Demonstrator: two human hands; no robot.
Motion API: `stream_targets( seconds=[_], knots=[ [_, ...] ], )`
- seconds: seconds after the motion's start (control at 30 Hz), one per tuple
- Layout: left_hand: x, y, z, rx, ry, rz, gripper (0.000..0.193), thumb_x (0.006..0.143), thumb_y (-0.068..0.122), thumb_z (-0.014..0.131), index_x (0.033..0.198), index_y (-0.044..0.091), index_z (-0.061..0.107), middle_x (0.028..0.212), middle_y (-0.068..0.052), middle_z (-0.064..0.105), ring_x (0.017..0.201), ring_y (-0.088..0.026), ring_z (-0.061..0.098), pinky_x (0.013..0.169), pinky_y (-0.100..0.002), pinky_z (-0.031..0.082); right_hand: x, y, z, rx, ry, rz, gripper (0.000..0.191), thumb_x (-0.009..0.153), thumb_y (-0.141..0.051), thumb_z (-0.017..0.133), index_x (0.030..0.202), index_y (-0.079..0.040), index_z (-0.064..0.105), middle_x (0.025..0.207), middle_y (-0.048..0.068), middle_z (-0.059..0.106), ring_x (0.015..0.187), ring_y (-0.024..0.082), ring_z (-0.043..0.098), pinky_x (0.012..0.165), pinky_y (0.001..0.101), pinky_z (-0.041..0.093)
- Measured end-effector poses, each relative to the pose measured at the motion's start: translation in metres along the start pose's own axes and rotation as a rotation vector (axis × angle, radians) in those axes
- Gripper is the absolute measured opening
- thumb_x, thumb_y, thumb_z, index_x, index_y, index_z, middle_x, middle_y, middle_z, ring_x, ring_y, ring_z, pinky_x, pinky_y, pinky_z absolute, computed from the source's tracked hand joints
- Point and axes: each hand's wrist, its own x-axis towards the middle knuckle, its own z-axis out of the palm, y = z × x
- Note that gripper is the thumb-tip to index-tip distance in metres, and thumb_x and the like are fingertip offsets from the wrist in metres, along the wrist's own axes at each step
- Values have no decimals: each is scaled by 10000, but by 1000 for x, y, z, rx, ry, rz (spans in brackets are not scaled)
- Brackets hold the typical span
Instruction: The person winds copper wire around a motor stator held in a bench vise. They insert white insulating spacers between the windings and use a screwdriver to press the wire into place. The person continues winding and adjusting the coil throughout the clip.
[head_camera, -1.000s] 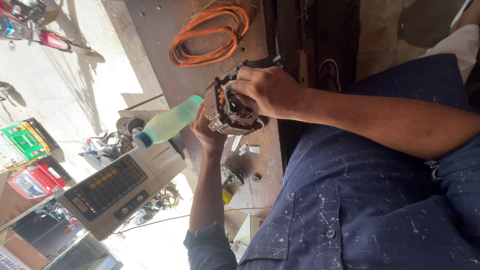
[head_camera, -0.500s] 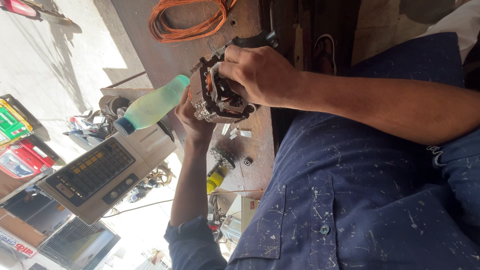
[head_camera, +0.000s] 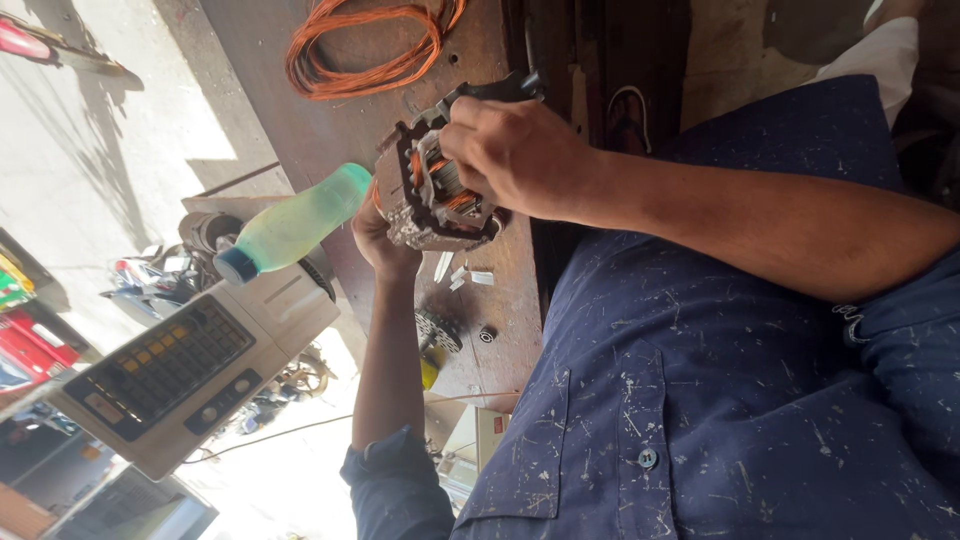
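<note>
Orange cable coil lies on the brown surface. Pale green bottle with blue cap beside a beige keypad device. Small white scraps and a small black cylindrical part on the surface.

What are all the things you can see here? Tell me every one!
motor: one, grey metal with orange wire inside, held between both hands above the bench
cable: one coil, orange, on the bench
bottle: one, pale green with blue cap, lying beside the motor
keypad machine: one, beige, below the bottle
bench: one, brown
white bits: a few, on the bench
left hand: under the motor
right hand: grip on the motor's top
</note>
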Motion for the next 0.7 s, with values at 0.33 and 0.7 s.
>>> stream_targets(
  seconds=[0.33,0.7],
  knots=[
    [20,21,5,249,-51,222,301,804,37,830,1097,10,765,1364,-217,646,1234,-305,683,1026,-365,547,2,2,-6,-238,55,-313,202,938,-159,748,1114,-61,763,1010,37,666,905,175,664,717,327,556],
    [25,30,16,459,25,347,278,799,51,817,1056,-33,748,1307,-235,678,1170,-362,730,969,-402,608,15,2,-6,-213,64,-406,116,937,-116,720,1036,-63,752,1042,35,684,898,153,668,746,307,572]
  ],
)
